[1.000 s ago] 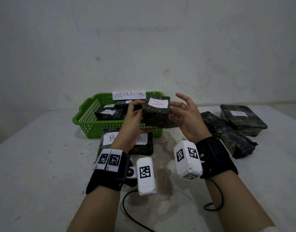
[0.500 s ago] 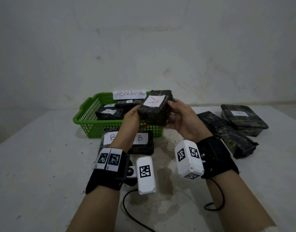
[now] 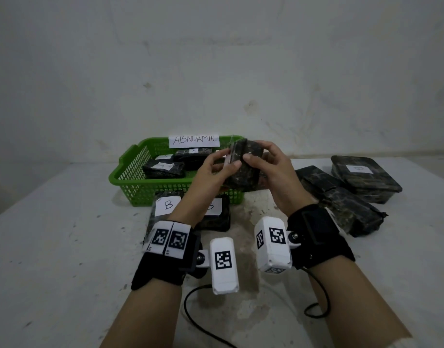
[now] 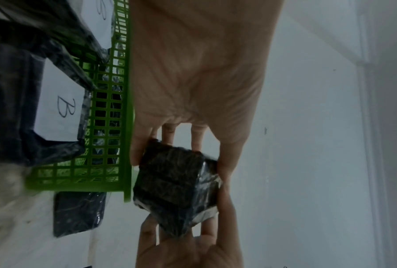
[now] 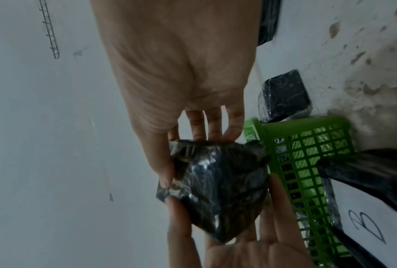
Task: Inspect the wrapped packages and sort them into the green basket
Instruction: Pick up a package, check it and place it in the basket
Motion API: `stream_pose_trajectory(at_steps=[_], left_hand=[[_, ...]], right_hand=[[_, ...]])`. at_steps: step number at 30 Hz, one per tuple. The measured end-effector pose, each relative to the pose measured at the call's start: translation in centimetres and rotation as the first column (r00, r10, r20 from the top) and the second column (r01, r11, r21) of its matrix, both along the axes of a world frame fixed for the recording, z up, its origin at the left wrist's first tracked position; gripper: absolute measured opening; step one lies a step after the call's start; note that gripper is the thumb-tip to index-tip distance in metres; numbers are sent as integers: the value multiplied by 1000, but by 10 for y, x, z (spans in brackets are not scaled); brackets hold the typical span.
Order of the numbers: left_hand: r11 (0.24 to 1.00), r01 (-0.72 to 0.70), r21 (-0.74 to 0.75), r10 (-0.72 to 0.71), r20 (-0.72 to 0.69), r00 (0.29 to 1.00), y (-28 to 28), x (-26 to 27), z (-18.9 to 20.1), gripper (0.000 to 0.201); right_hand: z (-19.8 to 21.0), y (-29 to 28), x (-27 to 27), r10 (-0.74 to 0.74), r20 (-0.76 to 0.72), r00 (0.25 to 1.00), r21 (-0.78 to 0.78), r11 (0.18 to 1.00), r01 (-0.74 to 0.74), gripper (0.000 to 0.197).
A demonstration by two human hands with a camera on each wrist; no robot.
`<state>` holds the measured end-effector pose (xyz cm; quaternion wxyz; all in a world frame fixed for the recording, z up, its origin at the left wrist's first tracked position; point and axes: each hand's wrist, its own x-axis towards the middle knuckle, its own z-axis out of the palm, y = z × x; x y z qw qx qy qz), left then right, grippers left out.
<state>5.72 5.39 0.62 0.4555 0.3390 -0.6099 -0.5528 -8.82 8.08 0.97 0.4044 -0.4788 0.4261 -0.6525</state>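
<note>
A small dark wrapped package (image 3: 243, 165) is held up in the air over the front right part of the green basket (image 3: 130, 179). My left hand (image 3: 213, 169) grips it from the left, and my right hand (image 3: 268, 169) grips it from the right with the thumb on its near face. The package is turned on edge, so its white label shows only as a thin strip. In the left wrist view the package (image 4: 177, 185) sits between both sets of fingers. The right wrist view shows the package (image 5: 213, 188) in its shiny wrap beside the basket (image 5: 307, 145).
The basket carries an "ABNORMAL" sign (image 3: 193, 140) and holds several wrapped packages (image 3: 163, 169). A package labelled "B" (image 3: 188, 212) lies in front of it. Three larger wrapped packages (image 3: 351, 194) lie at the right. A black cable (image 3: 198, 320) runs across the near table.
Both hands have turned the package from label-up to standing on edge, so the label now faces sideways. The right hand closed round it.
</note>
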Motion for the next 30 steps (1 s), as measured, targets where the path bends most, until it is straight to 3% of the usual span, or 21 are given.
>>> stream_pose_trajectory(at_steps=[5, 9, 12, 17, 23, 27, 30], left_hand=[[994, 56, 94, -53, -34, 998, 0, -2, -1, 33], [997, 51, 56, -54, 60, 997, 1, -1, -3, 34], [998, 43, 42, -45, 56, 997, -1, -1, -3, 32], [999, -11, 51, 11, 7, 1000, -3, -1, -2, 33], [998, 23, 62, -23, -2, 1000, -2, 0, -2, 31], [996, 10, 92, -8, -27, 1000, -2, 0, -1, 28], [994, 10, 106, -3, -68, 998, -1, 0, -1, 35]], right_hand=[[0, 0, -1, 74, -2, 997, 53, 996, -73, 14], [-2, -2, -2, 33, 36, 999, 47, 998, -35, 16], [-2, -3, -3, 45, 58, 997, 50, 998, -48, 18], [-2, 0, -2, 164, -1, 986, 56, 985, -164, 37], [-4, -1, -2, 146, -18, 989, 50, 988, -145, 46], [-4, 2, -4, 238, -97, 966, 71, 970, -232, 66], [-4, 2, -3, 212, -98, 972, 55, 977, -207, 75]])
